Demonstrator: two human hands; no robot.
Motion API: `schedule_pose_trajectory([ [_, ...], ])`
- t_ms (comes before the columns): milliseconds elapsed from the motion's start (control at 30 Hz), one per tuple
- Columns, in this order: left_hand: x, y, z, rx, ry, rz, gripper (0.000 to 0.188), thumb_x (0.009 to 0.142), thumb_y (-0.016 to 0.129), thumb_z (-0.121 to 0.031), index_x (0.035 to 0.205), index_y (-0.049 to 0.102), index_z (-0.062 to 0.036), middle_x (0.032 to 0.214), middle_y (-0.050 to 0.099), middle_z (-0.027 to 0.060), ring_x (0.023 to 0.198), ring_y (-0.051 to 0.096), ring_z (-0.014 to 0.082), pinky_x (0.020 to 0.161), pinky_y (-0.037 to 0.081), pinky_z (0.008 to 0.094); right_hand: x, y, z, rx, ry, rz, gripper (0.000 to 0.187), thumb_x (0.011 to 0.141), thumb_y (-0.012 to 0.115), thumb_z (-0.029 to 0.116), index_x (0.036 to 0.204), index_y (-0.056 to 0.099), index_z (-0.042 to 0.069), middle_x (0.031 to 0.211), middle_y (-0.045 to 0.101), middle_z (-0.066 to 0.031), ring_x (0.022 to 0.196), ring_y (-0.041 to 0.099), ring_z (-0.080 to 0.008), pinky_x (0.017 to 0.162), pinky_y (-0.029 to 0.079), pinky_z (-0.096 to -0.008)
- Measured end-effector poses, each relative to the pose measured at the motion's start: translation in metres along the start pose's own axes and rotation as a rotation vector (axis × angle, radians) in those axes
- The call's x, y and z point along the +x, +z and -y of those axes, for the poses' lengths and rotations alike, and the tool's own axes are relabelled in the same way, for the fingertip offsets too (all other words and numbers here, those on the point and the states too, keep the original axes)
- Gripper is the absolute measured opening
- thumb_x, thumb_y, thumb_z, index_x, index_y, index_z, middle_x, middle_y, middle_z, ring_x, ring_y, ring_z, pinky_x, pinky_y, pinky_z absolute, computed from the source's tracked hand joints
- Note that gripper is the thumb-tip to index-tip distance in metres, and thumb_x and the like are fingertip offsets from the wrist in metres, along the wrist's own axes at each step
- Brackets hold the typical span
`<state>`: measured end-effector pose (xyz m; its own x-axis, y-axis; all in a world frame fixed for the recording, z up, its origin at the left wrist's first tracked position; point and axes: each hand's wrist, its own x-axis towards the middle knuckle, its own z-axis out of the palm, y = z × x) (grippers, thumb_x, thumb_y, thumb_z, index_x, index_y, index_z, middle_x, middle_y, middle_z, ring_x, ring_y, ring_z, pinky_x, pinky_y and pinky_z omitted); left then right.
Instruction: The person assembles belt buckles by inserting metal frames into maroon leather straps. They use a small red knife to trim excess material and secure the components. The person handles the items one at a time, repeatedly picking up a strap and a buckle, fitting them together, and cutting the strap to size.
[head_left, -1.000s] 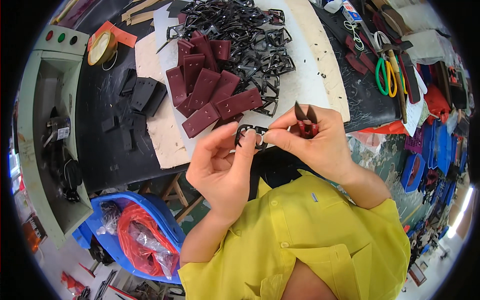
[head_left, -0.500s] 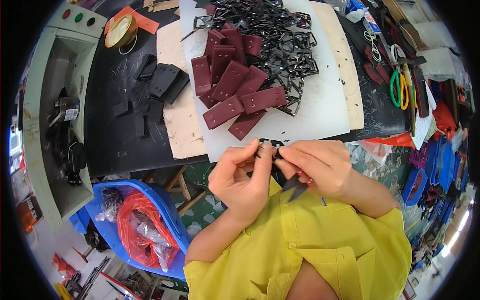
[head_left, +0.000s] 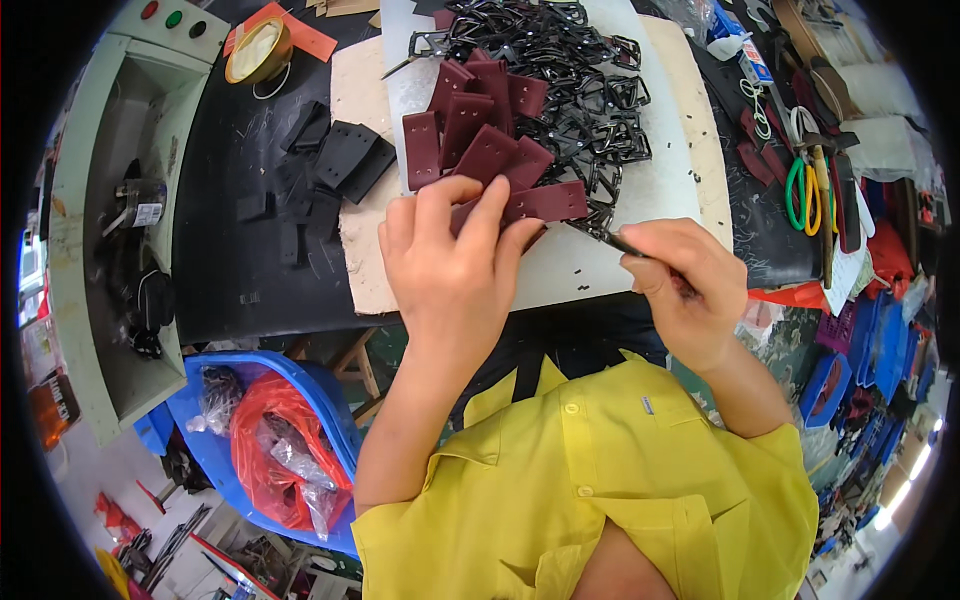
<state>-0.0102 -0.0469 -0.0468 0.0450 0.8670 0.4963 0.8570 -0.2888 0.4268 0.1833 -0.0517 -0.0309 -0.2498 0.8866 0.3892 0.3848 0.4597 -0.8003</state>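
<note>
My left hand [head_left: 445, 260] lies over the near edge of a pile of burgundy leather pieces [head_left: 484, 152]. Its fingers are apart and touch the pieces, and its palm hides some of them. Each leather piece is a folded strip with small holes. My right hand [head_left: 695, 285] is closed around a slim dark tool [head_left: 628, 246], whose kind I cannot make out. The tool's front end points toward the near end of a heap of black metal buckles [head_left: 575, 75]. Most of the tool is hidden in my fist.
A white board [head_left: 660, 195] lies under both piles. Black leather pieces [head_left: 350, 160] and a yellow bowl [head_left: 258, 52] are to the left. Scissors with green and yellow handles [head_left: 812, 198] lie at right. A blue bin [head_left: 335, 400] holding red plastic bags stands below the table's left side.
My hands were together near my chest, working on a small black buckle-like piece. Now they are apart: the left has reached onto the burgundy leather, the right has moved right with its tool.
</note>
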Motion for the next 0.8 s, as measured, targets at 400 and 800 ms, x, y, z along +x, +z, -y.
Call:
schedule_pose_trajectory([
  [400,0.006,-0.007,-0.005,-0.255,-0.012,0.234,0.016,0.071,0.063,0.003,0.085,0.058,-0.0039,0.076,0.055,0.0064,0.07,0.052,0.0234,0.068,0.035,0.0332,0.014,-0.01,0.005,0.184,0.031,0.208,0.018,0.071,0.069,-0.003,0.088,0.065,0.0,0.074,0.062,-0.0099,0.061,0.059,-0.0154,0.05,0.042,-0.0235],
  [800,-0.042,-0.008,-0.009,-0.062,-0.179,0.092,0.028,0.065,0.077,-0.005,0.091,0.066,-0.004,0.075,0.054,0.0061,0.059,0.051,0.0182,0.053,0.042,0.0282,-0.003,0.009,-0.002,0.234,0.273,0.352,0.013,0.076,0.067,0.002,0.088,0.064,0.001,0.086,0.066,-0.0134,0.069,0.065,-0.0244,0.057,0.05,-0.0289],
])
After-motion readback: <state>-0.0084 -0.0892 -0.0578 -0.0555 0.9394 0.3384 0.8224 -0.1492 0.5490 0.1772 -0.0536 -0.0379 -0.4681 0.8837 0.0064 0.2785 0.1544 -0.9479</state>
